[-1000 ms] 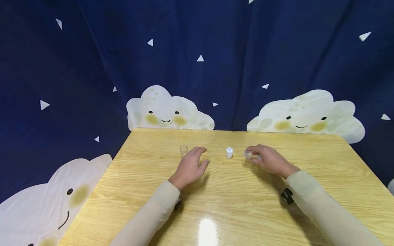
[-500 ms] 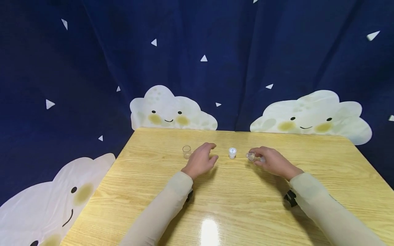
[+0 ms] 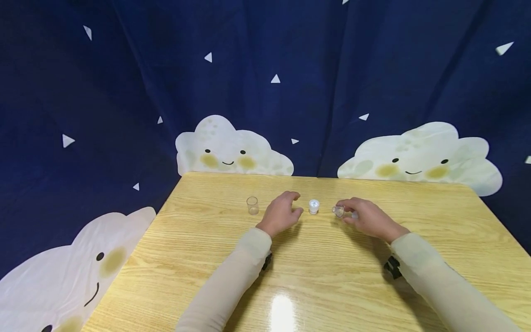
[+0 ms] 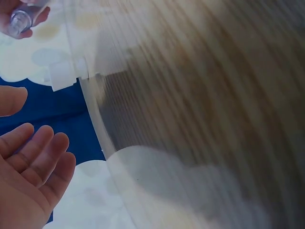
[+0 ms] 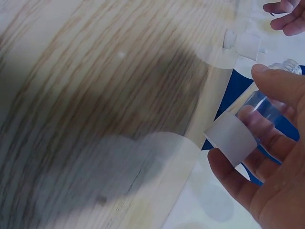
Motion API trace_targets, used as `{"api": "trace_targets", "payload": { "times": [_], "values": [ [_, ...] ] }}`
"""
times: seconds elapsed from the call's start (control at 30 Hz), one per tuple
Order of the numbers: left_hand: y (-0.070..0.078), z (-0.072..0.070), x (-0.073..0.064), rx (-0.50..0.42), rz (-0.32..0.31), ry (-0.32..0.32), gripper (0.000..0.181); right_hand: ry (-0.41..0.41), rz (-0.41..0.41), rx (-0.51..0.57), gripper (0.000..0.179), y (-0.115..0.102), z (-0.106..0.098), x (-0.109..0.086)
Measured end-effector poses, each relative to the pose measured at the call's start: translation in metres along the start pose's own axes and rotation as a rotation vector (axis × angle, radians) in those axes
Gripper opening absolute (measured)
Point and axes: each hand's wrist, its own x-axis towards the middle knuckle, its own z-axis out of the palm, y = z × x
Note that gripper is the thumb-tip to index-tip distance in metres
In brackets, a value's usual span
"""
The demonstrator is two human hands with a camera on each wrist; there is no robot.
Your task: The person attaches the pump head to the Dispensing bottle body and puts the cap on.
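My right hand (image 3: pixel 372 220) holds a small clear bottle (image 3: pixel 338 211) tilted over the table. In the right wrist view, a threaded neck is at one end of the bottle (image 5: pixel 262 106) and a frosted white section (image 5: pixel 232 138) at the other, with thumb and fingers around it. A small white cup-shaped part (image 3: pixel 314 206) stands upright on the table between the hands. Just left of it is my left hand (image 3: pixel 283 213), thumb and fingers apart and nothing between them. Farther left, a clear open-topped cylinder (image 3: pixel 252 206) stands on the wood.
The wooden table (image 3: pixel 332 286) ends at the back against a dark blue curtain (image 3: pixel 244 92) with white triangles and smiling clouds. A black wrist strap (image 3: pixel 392 267) shows under the right sleeve.
My left hand has moved right, away from the clear cylinder and close to the white part. The right hand keeps its hold on the bottle, and the head view has shifted slightly.
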Motion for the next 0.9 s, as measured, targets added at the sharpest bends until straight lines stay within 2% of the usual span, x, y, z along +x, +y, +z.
{"api": "trace_targets", "payload": {
  "times": [0.17, 0.33, 0.63, 0.77, 0.9],
  "values": [
    [-0.004, -0.002, 0.000, 0.009, -0.013, 0.010, 0.043, 0.001, -0.011, 0.001, 0.036, -0.002, 0.000, 0.002],
    [-0.006, -0.003, 0.004, 0.001, -0.047, -0.017, 0.046, -0.002, -0.017, -0.001, 0.036, -0.002, 0.000, 0.003],
    [-0.004, 0.004, 0.014, -0.051, -0.088, -0.053, 0.051, -0.001, -0.021, -0.006, 0.038, -0.002, -0.004, -0.003],
    [-0.003, 0.006, 0.020, -0.024, -0.092, -0.074, 0.052, 0.006, -0.038, -0.002, 0.039, -0.002, -0.003, -0.003],
    [0.005, 0.011, 0.027, -0.006, -0.073, -0.104, 0.053, 0.003, -0.039, -0.007, 0.041, 0.000, -0.004, -0.007]
  ]
}}
